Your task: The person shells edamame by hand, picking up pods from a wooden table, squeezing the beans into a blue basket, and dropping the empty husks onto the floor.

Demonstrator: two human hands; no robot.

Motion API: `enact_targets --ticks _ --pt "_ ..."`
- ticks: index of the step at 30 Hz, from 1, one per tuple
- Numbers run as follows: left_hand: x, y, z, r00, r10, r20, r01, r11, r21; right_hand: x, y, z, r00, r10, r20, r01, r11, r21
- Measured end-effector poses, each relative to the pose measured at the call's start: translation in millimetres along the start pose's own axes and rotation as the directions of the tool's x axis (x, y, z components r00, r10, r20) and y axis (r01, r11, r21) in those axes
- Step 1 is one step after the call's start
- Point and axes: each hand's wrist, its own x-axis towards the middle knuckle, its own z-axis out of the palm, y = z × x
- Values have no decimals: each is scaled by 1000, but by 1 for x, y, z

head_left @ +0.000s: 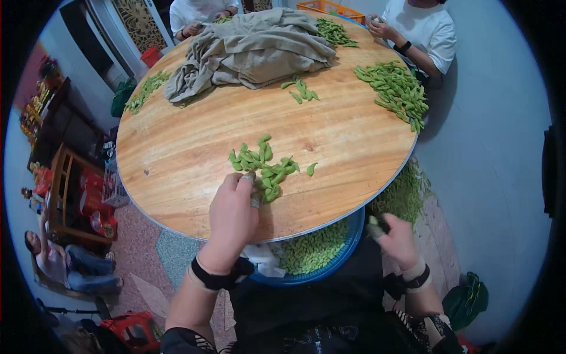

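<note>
A small pile of green soybean pods (265, 165) lies near the front of the round wooden table (200, 135). My left hand (232, 209) rests at the pile's left edge, its fingers curled and wearing grey finger covers. What those fingers hold, if anything, is hidden. Off the table's right front edge, my right hand (398, 241) is closed, a bit of green soybean pod showing at its covered, slightly blurred fingertips. Below the table edge, between my arms, sits a blue basin (358, 236) of shelled green soybeans (315, 248). White plastic or cloth (263, 259) lies at its left side.
Discarded green husks (404, 192) are heaped on the floor at right. A grey-green cloth (253, 53) covers a mound on the table, with more pods (395, 91) around. Two people in white (427, 29) work at the far side. Someone sits on a bench at left (88, 268).
</note>
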Motion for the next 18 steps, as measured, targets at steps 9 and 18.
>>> enact_targets --ticks 9,18 --pt "2 -10 5 983 -182 5 182 977 -116 -14 -4 -5 998 -62 24 61 996 63" --pt "-45 27 -14 851 -270 450 525 407 -747 -5 -78 31 885 -282 370 126 910 394"
